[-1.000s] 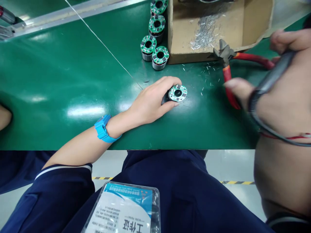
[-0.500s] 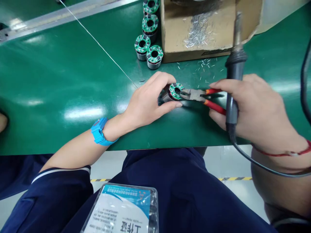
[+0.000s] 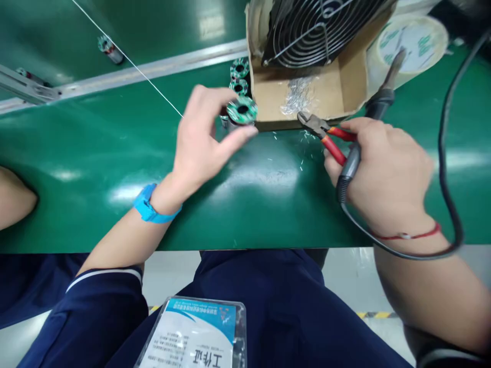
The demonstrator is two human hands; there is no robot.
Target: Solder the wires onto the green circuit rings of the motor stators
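My left hand (image 3: 203, 138), with a blue wrist strap, has thumb and fingers around a small motor stator topped by a ring-shaped green circuit board (image 3: 241, 111). It is at the row of similar stators (image 3: 238, 87) beside the cardboard box, partly covering them; the hand and piece are blurred. My right hand (image 3: 387, 174) grips red-handled diagonal cutters (image 3: 316, 125), their jaws near the box's front edge. A soldering iron (image 3: 353, 161) is held in the same hand, its tip pointing up and away, its cable running back over the wrist.
The cardboard box (image 3: 264, 97) holds a black fan (image 3: 326, 30) and a pile of wire clippings (image 3: 299, 94). More clippings lie before it. A tape roll (image 3: 410, 43) stands to the right. Two stators (image 3: 111, 49) lie beyond the metal rail. Another person's arm (image 3: 15, 199) is at left.
My left hand has moved with the stator away from the cutters, up and left to the row. The cutters have tilted and moved up towards the box. The view has shifted to show more of the bench beyond.
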